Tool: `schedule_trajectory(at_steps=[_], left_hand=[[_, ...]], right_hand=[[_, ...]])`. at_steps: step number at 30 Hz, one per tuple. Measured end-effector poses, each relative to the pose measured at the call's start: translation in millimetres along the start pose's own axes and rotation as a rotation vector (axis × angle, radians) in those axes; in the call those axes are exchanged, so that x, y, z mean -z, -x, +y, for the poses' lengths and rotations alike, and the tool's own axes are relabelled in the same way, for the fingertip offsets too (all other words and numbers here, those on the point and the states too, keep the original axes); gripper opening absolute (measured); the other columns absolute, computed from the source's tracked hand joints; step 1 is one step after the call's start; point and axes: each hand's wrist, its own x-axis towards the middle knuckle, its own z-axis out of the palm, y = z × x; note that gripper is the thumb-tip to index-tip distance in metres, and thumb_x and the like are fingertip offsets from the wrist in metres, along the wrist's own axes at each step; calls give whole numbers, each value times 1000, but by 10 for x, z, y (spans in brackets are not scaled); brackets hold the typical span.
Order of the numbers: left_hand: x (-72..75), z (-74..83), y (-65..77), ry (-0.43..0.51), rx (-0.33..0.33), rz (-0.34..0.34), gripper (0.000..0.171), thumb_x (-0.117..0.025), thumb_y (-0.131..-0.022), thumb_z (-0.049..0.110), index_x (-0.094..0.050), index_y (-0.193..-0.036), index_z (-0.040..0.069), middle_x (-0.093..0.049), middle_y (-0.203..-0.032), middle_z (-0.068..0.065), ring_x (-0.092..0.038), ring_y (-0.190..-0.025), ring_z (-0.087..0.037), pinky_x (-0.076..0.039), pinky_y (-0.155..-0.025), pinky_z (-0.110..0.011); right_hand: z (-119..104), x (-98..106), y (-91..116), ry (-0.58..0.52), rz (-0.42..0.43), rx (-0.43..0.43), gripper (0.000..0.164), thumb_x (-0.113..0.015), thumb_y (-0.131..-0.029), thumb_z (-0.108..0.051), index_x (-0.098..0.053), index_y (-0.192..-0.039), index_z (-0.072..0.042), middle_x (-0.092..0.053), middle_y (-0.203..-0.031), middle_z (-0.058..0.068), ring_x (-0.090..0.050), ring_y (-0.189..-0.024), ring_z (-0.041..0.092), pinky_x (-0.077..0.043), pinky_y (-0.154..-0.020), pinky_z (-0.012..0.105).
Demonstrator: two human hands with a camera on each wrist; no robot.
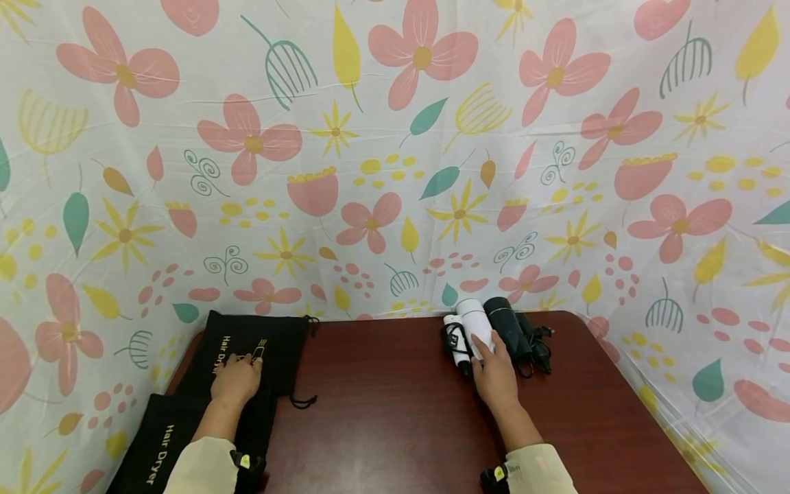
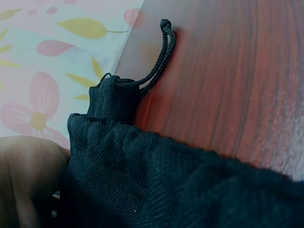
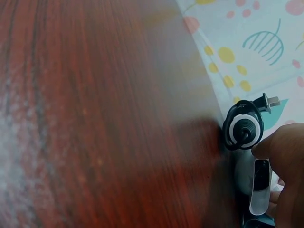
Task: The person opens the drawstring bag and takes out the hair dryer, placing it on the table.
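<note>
On the left, my left hand rests on a black drawstring bag printed "Hair Dryer". Its fingers are bent down at the cloth, and their tips are hidden; I cannot tell whether they pinch it. A second black bag, with the same print, overlaps the first nearer the front. On the right, my right hand grips the barrel of a white hair dryer, thumb on one side and fingers on the other. The dryer's handle lies folded beside the barrel, wrapped in its black cord.
A dark hair dryer with a bundled cord lies just right of the white one. Both are near the back edge of the brown table. Flower-printed cloth stands behind and along the sides. A drawstring cord sticks out over the wood.
</note>
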Motion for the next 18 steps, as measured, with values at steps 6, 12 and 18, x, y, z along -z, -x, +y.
schedule_trajectory(at_steps=[6,12,18], left_hand=[[9,-46,-9,-1,14,-11,57,-28,-109,29,-44,-143,-15,-36,-150,-42,-27,-144,-56,-21,-117,-71],[20,-82,-4,1,10,3,57,-29,-109,29,-44,-142,-15,-36,-149,-41,-28,-143,-56,-22,-117,-72],[48,-117,6,2,8,5,57,-28,-109,29,-43,-143,-15,-36,-149,-41,-27,-142,-57,-21,-116,-72]], right_hand=[[8,-8,6,-2,-15,-9,51,-63,-99,-13,-52,-148,-14,-26,-162,27,-33,-144,50,-41,-107,64],[18,-12,9,-2,-5,-1,51,-63,-98,-13,-52,-148,-13,-27,-161,27,-34,-144,50,-41,-107,65],[14,2,8,2,-1,8,51,-63,-99,-13,-52,-148,-13,-27,-161,28,-35,-143,51,-43,-105,65]])
